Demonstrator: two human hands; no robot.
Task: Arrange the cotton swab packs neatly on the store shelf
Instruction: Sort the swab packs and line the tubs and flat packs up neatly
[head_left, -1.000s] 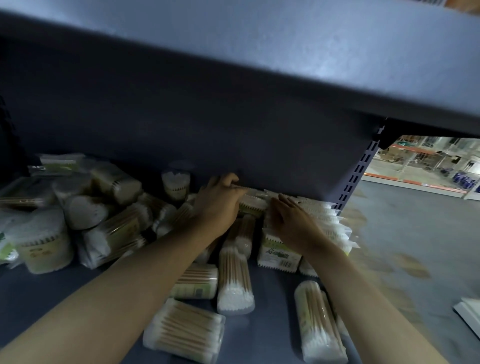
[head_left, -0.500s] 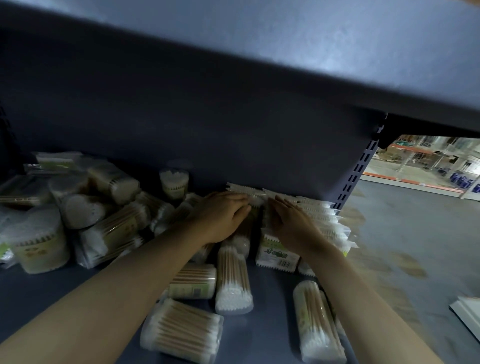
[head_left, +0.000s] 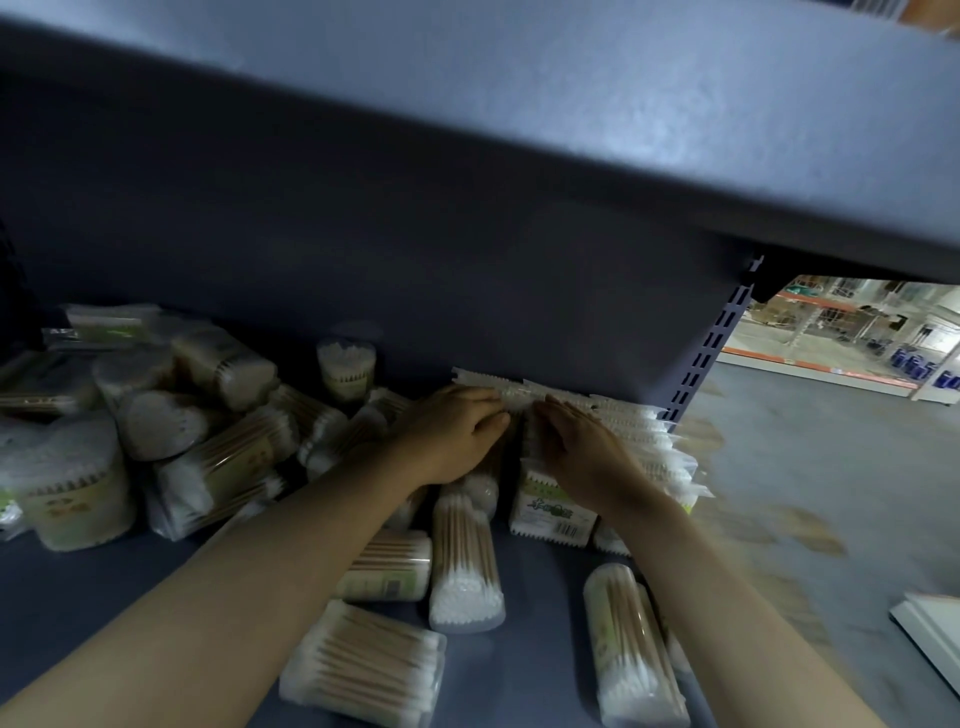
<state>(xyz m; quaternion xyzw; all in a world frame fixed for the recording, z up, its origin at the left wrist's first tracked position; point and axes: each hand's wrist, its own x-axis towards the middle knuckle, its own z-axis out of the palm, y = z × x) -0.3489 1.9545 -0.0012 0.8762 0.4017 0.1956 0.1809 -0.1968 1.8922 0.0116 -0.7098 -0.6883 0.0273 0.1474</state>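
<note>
Flat bagged cotton swab packs (head_left: 639, 436) stand in a row against the back panel at the right end of the grey shelf (head_left: 540, 670). My left hand (head_left: 452, 431) lies on the left end of that row, fingers bent over a pack's serrated top edge. My right hand (head_left: 582, 447) rests beside it on the same packs, fingers fairly straight, above a pack with a green label (head_left: 550, 514). Round tubs of wooden swabs lie loose on the shelf: one (head_left: 467, 561) below my hands, one (head_left: 369, 665) at the front, one (head_left: 631, 649) by my right forearm.
A jumbled heap of swab tubs and bags (head_left: 156, 426) fills the shelf's left side, with one tub upright (head_left: 347, 369) at the back. The upper shelf (head_left: 571, 119) overhangs closely. A perforated upright (head_left: 711, 343) marks the right end, with warehouse floor (head_left: 831, 467) beyond.
My left hand has come down from the back panel onto the pack row, closing in on my right hand. The right hand has stayed on the packs.
</note>
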